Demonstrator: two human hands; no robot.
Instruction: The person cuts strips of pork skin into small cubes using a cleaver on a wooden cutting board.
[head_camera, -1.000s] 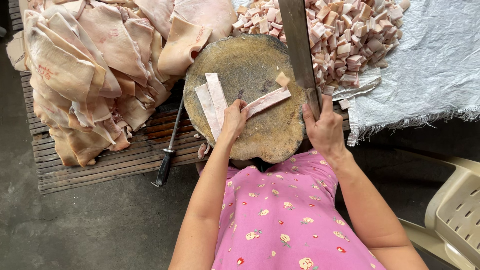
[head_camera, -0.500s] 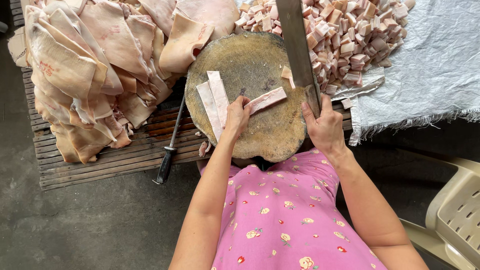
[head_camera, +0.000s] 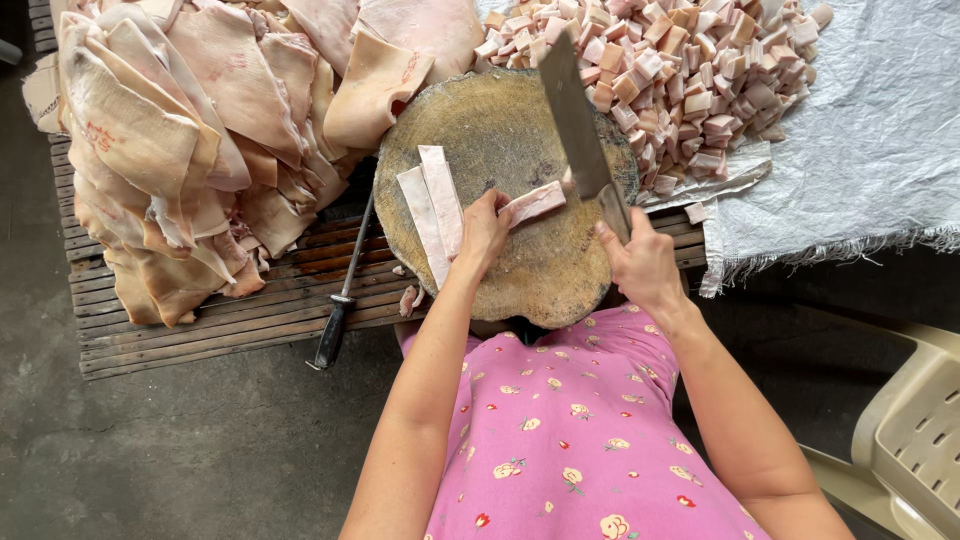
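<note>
Head view: right hand (head_camera: 640, 262) grips cleaver (head_camera: 580, 130), left hand (head_camera: 483, 232) pins meat strip (head_camera: 535, 203) on round block (head_camera: 510, 160).

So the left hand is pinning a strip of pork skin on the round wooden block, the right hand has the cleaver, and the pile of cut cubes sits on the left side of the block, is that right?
Not quite. The head view shows the pile of cut cubes on the right of the round wooden block, on the white sheet; the uncut slabs lie left. The left hand does pin the strip, and the right hand holds the cleaver.
</note>
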